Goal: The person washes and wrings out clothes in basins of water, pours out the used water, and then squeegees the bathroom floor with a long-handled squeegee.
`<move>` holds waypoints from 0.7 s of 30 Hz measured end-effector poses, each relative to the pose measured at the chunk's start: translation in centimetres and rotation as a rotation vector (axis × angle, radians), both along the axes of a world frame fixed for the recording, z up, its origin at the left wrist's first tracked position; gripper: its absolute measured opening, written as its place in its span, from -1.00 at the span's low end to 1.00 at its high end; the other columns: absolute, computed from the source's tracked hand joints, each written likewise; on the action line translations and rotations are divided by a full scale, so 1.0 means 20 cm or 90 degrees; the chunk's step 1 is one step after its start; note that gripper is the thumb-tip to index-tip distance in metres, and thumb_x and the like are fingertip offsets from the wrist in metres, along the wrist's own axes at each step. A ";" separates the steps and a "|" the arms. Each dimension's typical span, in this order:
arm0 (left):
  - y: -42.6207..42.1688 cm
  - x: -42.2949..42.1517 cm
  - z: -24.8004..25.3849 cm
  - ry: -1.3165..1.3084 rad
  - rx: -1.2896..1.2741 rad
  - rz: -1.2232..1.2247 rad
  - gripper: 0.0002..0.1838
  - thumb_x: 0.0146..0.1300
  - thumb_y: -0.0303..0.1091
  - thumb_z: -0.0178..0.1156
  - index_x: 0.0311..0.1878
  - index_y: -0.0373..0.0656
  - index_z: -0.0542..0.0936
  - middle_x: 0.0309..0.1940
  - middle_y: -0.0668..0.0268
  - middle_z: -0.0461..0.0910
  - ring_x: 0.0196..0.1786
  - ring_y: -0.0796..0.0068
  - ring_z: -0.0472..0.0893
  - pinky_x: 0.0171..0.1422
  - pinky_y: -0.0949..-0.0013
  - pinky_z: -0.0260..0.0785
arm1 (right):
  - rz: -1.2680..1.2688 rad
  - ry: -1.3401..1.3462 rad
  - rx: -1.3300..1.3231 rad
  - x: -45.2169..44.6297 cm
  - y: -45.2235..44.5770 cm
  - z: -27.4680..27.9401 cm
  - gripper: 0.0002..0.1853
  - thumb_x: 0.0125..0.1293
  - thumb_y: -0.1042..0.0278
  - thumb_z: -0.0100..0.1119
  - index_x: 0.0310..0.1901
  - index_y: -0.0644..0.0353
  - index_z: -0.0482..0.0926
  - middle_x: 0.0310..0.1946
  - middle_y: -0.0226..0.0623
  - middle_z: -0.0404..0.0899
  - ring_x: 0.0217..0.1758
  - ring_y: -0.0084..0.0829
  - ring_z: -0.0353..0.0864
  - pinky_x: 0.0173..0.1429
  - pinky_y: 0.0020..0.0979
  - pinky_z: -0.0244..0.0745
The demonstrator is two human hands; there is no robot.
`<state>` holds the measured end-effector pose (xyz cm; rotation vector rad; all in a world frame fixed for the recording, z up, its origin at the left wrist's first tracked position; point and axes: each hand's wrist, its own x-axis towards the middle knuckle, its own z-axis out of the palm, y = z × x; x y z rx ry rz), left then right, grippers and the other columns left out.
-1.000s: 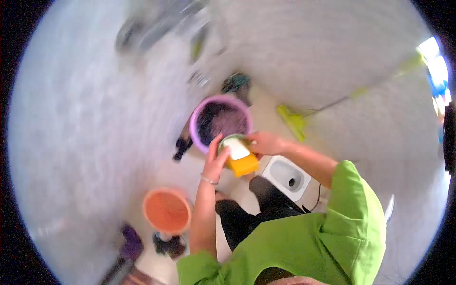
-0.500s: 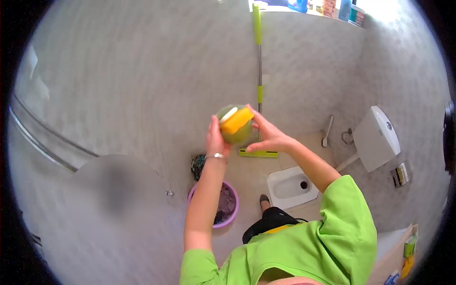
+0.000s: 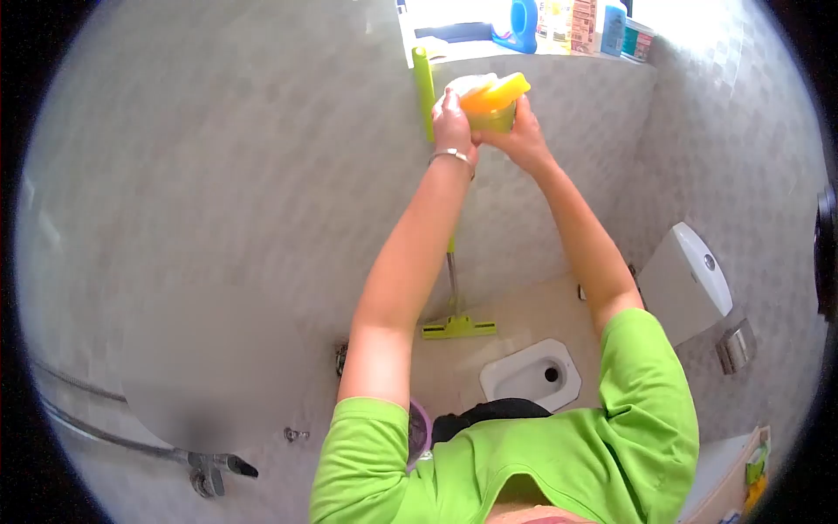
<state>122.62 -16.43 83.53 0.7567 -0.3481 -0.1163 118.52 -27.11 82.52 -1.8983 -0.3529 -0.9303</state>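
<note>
Between my two hands is a round green container [image 3: 497,120], raised in front of the window ledge. A yellow block [image 3: 504,93], which looks like a sponge, lies across its top beside a pale white piece [image 3: 472,85] whose kind I cannot make out. My left hand [image 3: 454,127] grips the container's left side, fingers up near the white piece. From the right, my right hand [image 3: 521,140] holds the other side, its thumb toward the front. Just behind my left hand is the green handle of a squeeze mop [image 3: 424,92], leaning on the wall.
Bottles, including a blue jug [image 3: 521,28], stand on the window ledge [image 3: 559,63]. Below are the mop head [image 3: 459,327], a squat toilet [image 3: 515,374] and a purple basin [image 3: 421,434] partly behind my arm. A white cistern [image 3: 685,284] hangs at right, a shower fitting [image 3: 214,467] at left.
Both hands have carried the green container, with the yellow block and white piece, up and forward toward the window ledge. The view has tilted up, showing more of the ledge.
</note>
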 end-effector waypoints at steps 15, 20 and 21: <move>-0.68 1.03 0.22 0.125 0.057 0.185 -0.71 0.15 -0.25 -0.06 -0.12 -0.22 0.31 -0.23 0.18 0.37 -0.22 0.36 0.42 -0.25 0.29 0.32 | 0.123 0.063 0.063 0.66 -0.40 0.38 -0.40 -0.17 0.29 0.33 -0.06 0.34 0.34 -0.18 -0.29 0.45 -0.12 -0.50 0.41 -0.01 -0.50 0.29; -0.59 1.09 0.25 0.001 0.318 0.092 -0.70 0.16 -0.27 -0.10 -0.07 -0.20 0.30 -0.22 0.18 0.36 -0.25 0.37 0.44 -0.32 0.33 0.35 | 0.088 0.169 0.006 0.82 -0.47 0.36 -0.46 -0.09 0.28 0.27 -0.03 0.27 0.35 -0.11 -0.32 0.42 -0.06 -0.51 0.37 0.06 -0.50 0.22; -0.53 0.99 0.28 -0.027 0.356 0.071 -0.70 0.16 -0.27 -0.10 -0.07 -0.20 0.30 -0.22 0.18 0.37 -0.26 0.37 0.44 -0.33 0.33 0.37 | 0.088 0.174 0.007 0.86 -0.49 0.35 -0.46 -0.09 0.28 0.27 -0.03 0.27 0.35 -0.11 -0.32 0.42 -0.06 -0.51 0.37 0.06 -0.50 0.22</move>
